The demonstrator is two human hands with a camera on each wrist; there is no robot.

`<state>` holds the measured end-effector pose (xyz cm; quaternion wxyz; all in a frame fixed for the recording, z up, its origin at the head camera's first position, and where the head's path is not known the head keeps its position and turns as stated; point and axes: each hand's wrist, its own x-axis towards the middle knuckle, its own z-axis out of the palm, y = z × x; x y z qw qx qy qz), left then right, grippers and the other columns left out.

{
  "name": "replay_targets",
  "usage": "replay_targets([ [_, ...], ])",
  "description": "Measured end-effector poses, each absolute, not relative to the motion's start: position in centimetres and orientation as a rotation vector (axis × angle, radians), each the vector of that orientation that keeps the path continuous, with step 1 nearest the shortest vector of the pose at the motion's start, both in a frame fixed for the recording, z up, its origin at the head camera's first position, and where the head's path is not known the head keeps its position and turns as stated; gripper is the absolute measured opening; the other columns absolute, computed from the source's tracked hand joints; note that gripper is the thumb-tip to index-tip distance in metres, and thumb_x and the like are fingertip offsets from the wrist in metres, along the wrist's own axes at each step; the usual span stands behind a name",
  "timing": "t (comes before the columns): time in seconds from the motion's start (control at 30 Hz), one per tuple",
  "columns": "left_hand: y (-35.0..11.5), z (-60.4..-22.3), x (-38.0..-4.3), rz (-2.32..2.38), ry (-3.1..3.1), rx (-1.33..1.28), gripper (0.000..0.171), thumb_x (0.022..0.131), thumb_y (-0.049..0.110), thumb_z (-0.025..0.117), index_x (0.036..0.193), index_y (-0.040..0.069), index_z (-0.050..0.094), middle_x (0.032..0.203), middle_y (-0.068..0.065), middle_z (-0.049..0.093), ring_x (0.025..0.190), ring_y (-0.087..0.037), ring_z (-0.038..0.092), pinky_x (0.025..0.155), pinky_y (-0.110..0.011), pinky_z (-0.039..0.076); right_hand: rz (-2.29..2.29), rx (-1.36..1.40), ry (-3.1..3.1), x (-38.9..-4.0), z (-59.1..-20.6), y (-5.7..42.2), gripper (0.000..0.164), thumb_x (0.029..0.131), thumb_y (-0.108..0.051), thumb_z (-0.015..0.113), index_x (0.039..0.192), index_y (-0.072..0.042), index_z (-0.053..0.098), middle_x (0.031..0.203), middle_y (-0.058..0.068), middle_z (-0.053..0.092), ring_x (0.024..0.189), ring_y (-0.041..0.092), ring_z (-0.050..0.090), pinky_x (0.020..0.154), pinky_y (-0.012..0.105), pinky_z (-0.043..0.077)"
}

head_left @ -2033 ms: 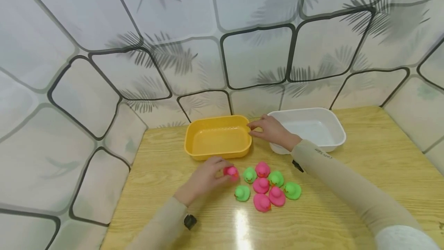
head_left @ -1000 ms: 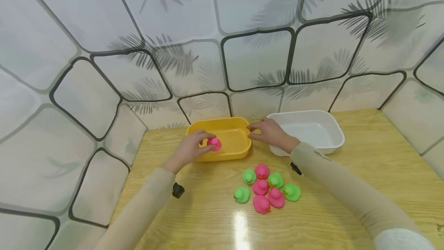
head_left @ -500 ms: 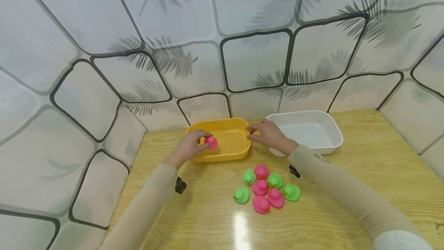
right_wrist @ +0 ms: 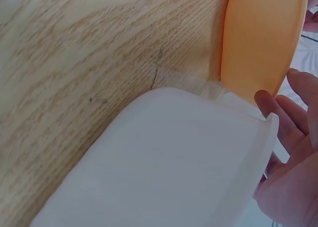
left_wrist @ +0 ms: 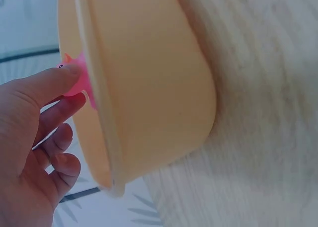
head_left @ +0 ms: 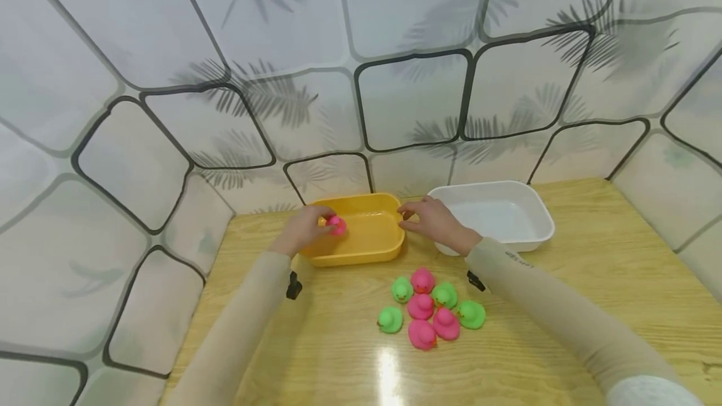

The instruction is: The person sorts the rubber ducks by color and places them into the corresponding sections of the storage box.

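Observation:
My left hand (head_left: pixel 303 229) pinches a pink rubber duck (head_left: pixel 337 225) over the left end of the yellow tray (head_left: pixel 352 260). In the left wrist view, thumb and finger hold the duck (left_wrist: pixel 82 80) at the tray's rim, which hides part of it. At the tray's right end, my right hand (head_left: pixel 433 218) has its fingertips right at the rim, fingers loosely bent. The right wrist view shows this hand (right_wrist: pixel 293 142) between the orange-looking tray wall (right_wrist: pixel 258 43) and the white tray (right_wrist: pixel 164 157), overlapping the white tray's edge.
Several pink ducks (head_left: pixel 422 334) and green ducks (head_left: pixel 470 314) lie clustered on the wooden table (head_left: pixel 316 343) in front of the trays. A patterned wall covering (head_left: pixel 414 105) rises behind the trays.
The left hand has carried the pink duck from the table beside the cluster up over the yellow tray, then slightly further left and back. The right hand has stayed at the tray's right rim.

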<state>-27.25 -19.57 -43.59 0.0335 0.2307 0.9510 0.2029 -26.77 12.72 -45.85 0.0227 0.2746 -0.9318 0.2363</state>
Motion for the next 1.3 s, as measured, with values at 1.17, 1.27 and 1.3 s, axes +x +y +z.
replay_targets([
  [1.17,-19.3,-45.2,-29.4,0.216,3.115,0.430,0.019,0.094,0.028,0.078,0.102,0.010,0.078,0.090,-0.006,0.073,0.090,-0.029,0.067,0.080,-0.047,0.055,0.715,0.856,-2.899,-26.7,-45.9,12.9,0.039,0.099,-0.028,0.073,0.130,-0.004,0.070,0.118,0.010,0.076,0.105,0.034,0.061,0.094,0.052,0.048],
  [1.27,-19.2,-45.2,-29.3,0.212,3.111,0.428,0.020,0.095,0.027,0.078,0.102,0.009,0.077,0.088,-0.006,0.071,0.088,-0.028,0.065,0.078,-0.046,0.055,0.707,0.847,-2.913,-26.8,-46.0,13.0,0.043,0.100,-0.030,0.072,0.133,-0.004,0.068,0.123,0.010,0.075,0.107,0.035,0.061,0.096,0.053,0.048],
  [1.3,-19.2,-45.2,-29.3,0.220,3.107,0.429,0.020,0.095,0.027,0.078,0.102,0.009,0.077,0.087,-0.006,0.070,0.087,-0.028,0.064,0.077,-0.046,0.054,0.703,0.844,-2.918,-26.8,-46.1,13.0,0.043,0.100,-0.031,0.072,0.134,-0.004,0.068,0.124,0.010,0.075,0.108,0.035,0.060,0.096,0.053,0.048],
])
